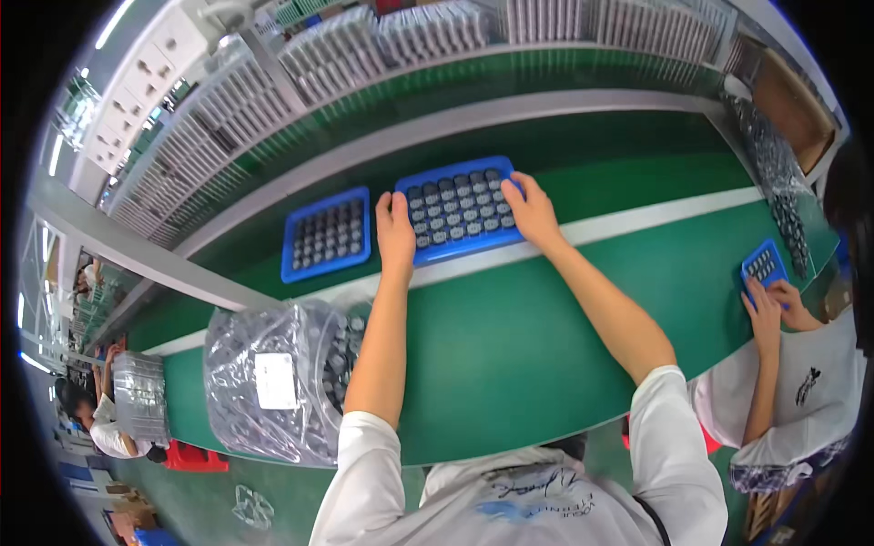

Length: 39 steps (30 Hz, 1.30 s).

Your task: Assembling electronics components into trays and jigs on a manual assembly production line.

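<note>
A blue tray (471, 244) with rows of small dark grey-and-black parts (452, 206) is between my hands, over the far side of the green bench. My left hand (396, 233) is closed on its left edge, and my right hand (533, 213) grips the right edge, thumb on the rim; the fingers underneath are partly hidden. Just left of it, apart from my left hand, lies a second blue tray (288, 257) with similar parts. Near my left forearm a clear plastic bag (250, 364) with a white label lies with its mouth toward me, loose dark parts (342, 357) showing inside.
A white strip (637, 217) runs along the green bench (510, 364). Beyond it, a raised shelf holds stacks of silvery trays (432, 32). At right, a co-worker's hands (774, 308) touch a small blue tray (763, 262) beside another bag of parts (788, 227). Another person (114, 423) is far left.
</note>
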Each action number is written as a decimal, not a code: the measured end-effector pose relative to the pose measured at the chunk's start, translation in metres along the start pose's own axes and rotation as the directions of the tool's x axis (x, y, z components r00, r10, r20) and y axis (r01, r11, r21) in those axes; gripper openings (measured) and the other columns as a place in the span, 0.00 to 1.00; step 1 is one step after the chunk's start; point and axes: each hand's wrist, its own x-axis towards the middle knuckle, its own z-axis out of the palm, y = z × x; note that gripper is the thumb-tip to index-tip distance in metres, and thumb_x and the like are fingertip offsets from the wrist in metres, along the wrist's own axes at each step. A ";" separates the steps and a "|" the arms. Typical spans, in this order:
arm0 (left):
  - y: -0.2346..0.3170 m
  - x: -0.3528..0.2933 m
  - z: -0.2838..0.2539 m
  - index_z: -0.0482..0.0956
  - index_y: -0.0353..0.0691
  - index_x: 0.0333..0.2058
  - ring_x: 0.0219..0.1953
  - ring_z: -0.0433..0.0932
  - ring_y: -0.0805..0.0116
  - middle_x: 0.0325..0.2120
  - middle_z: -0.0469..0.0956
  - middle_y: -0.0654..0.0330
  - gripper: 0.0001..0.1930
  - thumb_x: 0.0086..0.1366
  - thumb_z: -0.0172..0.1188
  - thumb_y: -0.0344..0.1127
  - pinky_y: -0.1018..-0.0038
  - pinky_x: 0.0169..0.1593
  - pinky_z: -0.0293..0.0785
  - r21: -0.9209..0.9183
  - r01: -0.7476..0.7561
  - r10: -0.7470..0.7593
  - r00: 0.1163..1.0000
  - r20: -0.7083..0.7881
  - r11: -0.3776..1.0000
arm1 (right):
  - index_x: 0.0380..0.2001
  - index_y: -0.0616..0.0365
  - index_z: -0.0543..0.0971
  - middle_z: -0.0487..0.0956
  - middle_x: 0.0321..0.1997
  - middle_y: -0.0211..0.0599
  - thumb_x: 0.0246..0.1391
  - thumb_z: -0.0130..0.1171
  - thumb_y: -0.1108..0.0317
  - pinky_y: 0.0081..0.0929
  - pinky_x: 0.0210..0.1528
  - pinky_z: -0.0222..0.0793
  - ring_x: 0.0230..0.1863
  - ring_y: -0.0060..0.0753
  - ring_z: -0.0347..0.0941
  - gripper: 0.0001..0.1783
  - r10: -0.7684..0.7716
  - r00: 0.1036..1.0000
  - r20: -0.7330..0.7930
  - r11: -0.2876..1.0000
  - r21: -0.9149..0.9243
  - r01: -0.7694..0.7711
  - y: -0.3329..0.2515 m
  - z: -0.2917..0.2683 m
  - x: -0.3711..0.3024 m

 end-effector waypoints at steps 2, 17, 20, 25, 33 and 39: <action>-0.022 0.013 0.007 0.63 0.37 0.66 0.65 0.67 0.51 0.63 0.68 0.45 0.37 0.71 0.49 0.62 0.65 0.66 0.61 0.061 0.014 -0.017 0.999 0.050 0.998 | 0.57 0.67 0.73 0.81 0.45 0.60 0.61 0.58 0.45 0.44 0.55 0.71 0.50 0.59 0.77 0.35 -0.049 0.998 -0.041 0.999 -0.010 0.048 0.014 0.006 0.007; 0.061 -0.191 -0.078 0.79 0.37 0.48 0.58 0.73 0.46 0.49 0.79 0.49 0.18 0.61 0.65 0.37 0.57 0.65 0.63 0.527 -0.453 0.374 0.891 0.257 0.719 | 0.55 0.62 0.73 0.70 0.62 0.47 0.59 0.61 0.63 0.43 0.65 0.58 0.63 0.52 0.61 0.23 -0.477 0.879 0.027 0.862 -0.181 0.473 -0.008 -0.010 -0.058; 0.030 -0.155 -0.144 0.71 0.39 0.58 0.63 0.64 0.39 0.59 0.68 0.41 0.28 0.63 0.63 0.45 0.46 0.64 0.60 0.900 -0.028 0.143 0.989 -0.038 0.435 | 0.54 0.62 0.73 0.70 0.61 0.46 0.57 0.63 0.65 0.43 0.65 0.59 0.62 0.52 0.61 0.23 -0.475 0.877 0.073 0.859 -0.177 0.480 -0.009 -0.017 -0.071; 0.014 -0.154 -0.140 0.64 0.48 0.65 0.66 0.55 0.31 0.67 0.55 0.39 0.35 0.64 0.59 0.57 0.29 0.57 0.59 0.992 0.094 0.080 0.992 -0.101 0.088 | 0.51 0.61 0.75 0.69 0.61 0.45 0.56 0.63 0.64 0.43 0.65 0.60 0.63 0.50 0.61 0.20 -0.456 0.869 0.191 0.866 -0.127 0.483 -0.011 -0.041 -0.113; 0.012 -0.161 -0.147 0.75 0.51 0.55 0.59 0.67 0.44 0.56 0.70 0.51 0.27 0.58 0.63 0.51 0.39 0.52 0.66 0.997 -0.070 0.229 0.971 0.063 0.021 | 0.48 0.61 0.77 0.70 0.61 0.44 0.55 0.63 0.65 0.42 0.65 0.61 0.63 0.50 0.61 0.18 -0.387 0.894 0.224 0.904 -0.101 0.416 -0.015 -0.069 -0.155; 0.034 -0.150 -0.153 0.79 0.45 0.47 0.50 0.75 0.44 0.46 0.76 0.49 0.20 0.56 0.63 0.45 0.50 0.46 0.75 0.965 -0.252 0.184 0.954 0.236 0.068 | 0.49 0.57 0.79 0.71 0.63 0.41 0.54 0.64 0.65 0.41 0.65 0.61 0.65 0.48 0.62 0.18 -0.256 0.941 0.223 0.939 -0.175 0.296 -0.032 -0.104 -0.171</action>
